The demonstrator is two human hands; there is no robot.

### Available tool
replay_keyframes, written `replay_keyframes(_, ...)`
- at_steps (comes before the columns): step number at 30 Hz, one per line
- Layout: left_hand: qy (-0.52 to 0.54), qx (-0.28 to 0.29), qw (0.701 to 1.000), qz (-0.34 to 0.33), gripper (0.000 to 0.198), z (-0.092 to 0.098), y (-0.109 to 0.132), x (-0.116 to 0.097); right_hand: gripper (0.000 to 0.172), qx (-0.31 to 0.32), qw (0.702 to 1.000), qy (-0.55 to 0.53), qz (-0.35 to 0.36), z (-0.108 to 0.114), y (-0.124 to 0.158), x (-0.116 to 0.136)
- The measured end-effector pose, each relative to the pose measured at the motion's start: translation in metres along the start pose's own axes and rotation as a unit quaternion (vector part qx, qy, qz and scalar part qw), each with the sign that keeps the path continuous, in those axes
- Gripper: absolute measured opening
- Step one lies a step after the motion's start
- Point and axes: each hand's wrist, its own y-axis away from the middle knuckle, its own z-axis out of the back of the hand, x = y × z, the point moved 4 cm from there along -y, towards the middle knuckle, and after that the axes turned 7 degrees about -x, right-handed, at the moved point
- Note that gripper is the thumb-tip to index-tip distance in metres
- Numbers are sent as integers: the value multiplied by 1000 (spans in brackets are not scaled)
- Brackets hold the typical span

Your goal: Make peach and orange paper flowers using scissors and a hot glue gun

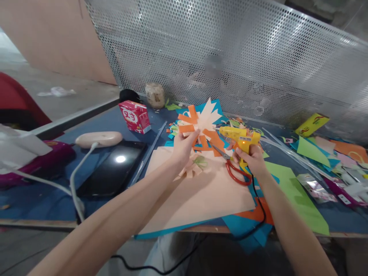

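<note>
My left hand (185, 148) is closed on a paper flower (206, 120) of pale pointed petals and orange strips, held above the table. My right hand (252, 158) grips a yellow glue gun (240, 137), its nozzle aimed left at the flower and an orange light showing on its body. Scissors (236, 174) with red handles lie just below the glue gun, blades toward the flower. Under my hands, a smaller pale paper flower (191, 166) with a green middle rests on a large pale paper sheet (184, 203). My left fingertips are partly hidden against the petals.
A phone (113, 168), a pale oval device (98, 139) with a white cable and a pink box (135, 117) are on the left. Green paper (293, 195) and scraps (330, 153) lie to the right. A perforated metal panel (230, 57) borders the back. The gun's black cord (260, 209) hangs over the front edge.
</note>
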Motion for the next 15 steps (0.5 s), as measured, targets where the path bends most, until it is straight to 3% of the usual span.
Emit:
replay_keyframes(6, -23, -11, 999, -24, 20, 5, -3, 2, 33, 0, 998, 59, -31, -10, 3, -7)
replay_keyframes(15, -31, -2, 999, -35, 22, 3, -1, 1, 35, -16, 992, 121, -20, -9, 4, -13)
